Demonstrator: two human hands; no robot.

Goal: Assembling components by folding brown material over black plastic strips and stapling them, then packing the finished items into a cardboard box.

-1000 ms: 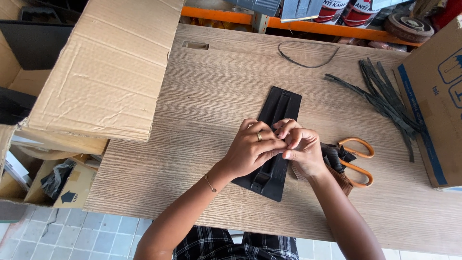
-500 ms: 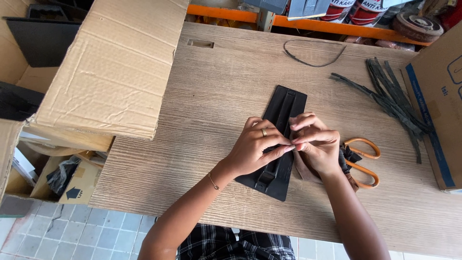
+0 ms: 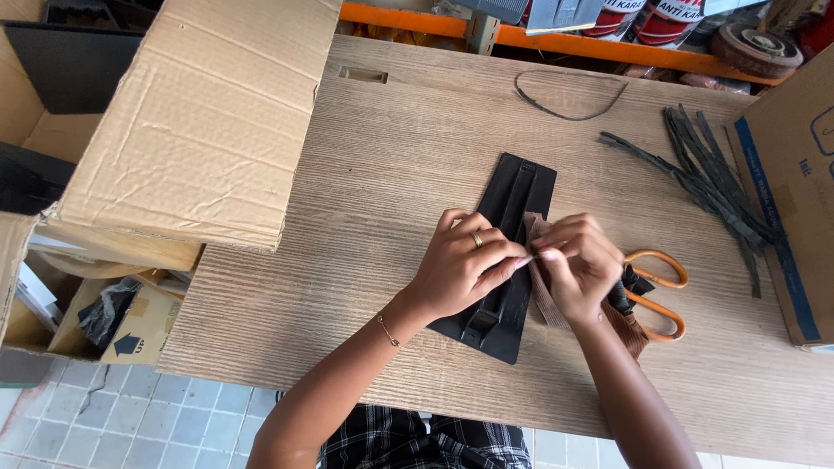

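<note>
Both hands have lifted the brown strip (image 3: 540,287) slightly since before. The bench (image 3: 382,174) carries a black plate (image 3: 512,200) mid-front; left hand (image 3: 460,269) and right hand (image 3: 582,265) pinch the strip over it, beside scissors (image 3: 660,295).

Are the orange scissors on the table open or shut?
Open: the orange scissors' two handle loops lie spread apart; their blades are hidden under the right hand.
</note>
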